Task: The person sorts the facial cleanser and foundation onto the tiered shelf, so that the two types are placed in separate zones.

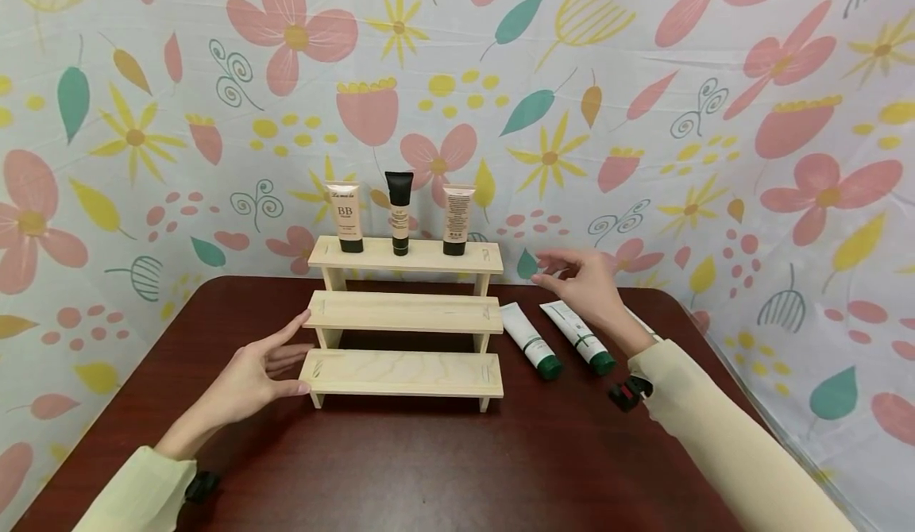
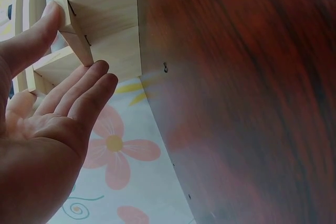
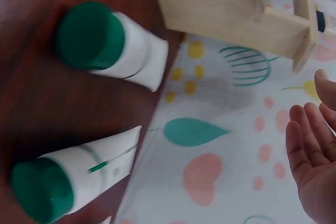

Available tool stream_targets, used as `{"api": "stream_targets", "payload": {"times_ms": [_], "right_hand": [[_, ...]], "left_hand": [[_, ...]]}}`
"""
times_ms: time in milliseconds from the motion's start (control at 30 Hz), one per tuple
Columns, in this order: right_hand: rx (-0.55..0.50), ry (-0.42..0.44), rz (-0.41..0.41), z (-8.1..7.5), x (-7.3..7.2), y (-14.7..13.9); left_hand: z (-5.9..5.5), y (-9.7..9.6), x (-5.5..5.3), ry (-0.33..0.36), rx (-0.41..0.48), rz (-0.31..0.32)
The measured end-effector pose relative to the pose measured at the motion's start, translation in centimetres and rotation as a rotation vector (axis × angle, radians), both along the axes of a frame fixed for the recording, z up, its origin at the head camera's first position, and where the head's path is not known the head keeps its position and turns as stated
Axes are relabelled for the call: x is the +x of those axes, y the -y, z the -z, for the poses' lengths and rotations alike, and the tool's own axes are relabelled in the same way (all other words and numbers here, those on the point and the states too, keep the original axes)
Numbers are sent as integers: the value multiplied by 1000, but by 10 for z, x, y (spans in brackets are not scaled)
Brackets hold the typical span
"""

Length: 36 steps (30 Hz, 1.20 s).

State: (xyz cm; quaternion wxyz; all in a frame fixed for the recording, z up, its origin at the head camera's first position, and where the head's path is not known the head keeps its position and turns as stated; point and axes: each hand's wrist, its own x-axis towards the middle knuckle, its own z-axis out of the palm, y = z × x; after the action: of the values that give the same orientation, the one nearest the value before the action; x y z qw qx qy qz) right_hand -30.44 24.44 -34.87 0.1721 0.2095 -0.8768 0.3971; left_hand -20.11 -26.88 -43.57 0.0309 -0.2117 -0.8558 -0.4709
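A pale wooden three-step display rack stands on the table. My left hand is at its left end, thumb on the bottom step and a fingertip at the middle step; in the left wrist view its fingers reach out nearly straight along the wood. My right hand is raised to the right of the rack, fingers loosely bent and holding nothing. Below it lie two white tubes with green caps, a nearer-to-rack tube and another tube. A third white object is mostly hidden behind the right forearm.
On the top step stand a BB cream tube, a slim black-capped tube and a beige tube with small print. The dark red-brown table ends at a floral cloth backdrop behind and at the sides.
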Motion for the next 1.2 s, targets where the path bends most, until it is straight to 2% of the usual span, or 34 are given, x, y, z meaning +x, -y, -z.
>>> {"api": "stream_targets", "payload": {"times_ms": [133, 533, 733, 900, 1200], "right_hand": [[32, -15, 14, 13, 3, -13], [97, 70, 14, 49, 6, -31], [166, 146, -43, 57, 4, -32], [202, 245, -100, 60, 1, -32], [223, 374, -195, 71, -13, -32]], "left_hand": [[-2, -1, 0, 7, 6, 8], [-3, -1, 1, 26, 11, 4], [-2, -1, 1, 21, 10, 2], [-3, -1, 2, 18, 6, 0], [-4, -1, 1, 12, -5, 0]]}}
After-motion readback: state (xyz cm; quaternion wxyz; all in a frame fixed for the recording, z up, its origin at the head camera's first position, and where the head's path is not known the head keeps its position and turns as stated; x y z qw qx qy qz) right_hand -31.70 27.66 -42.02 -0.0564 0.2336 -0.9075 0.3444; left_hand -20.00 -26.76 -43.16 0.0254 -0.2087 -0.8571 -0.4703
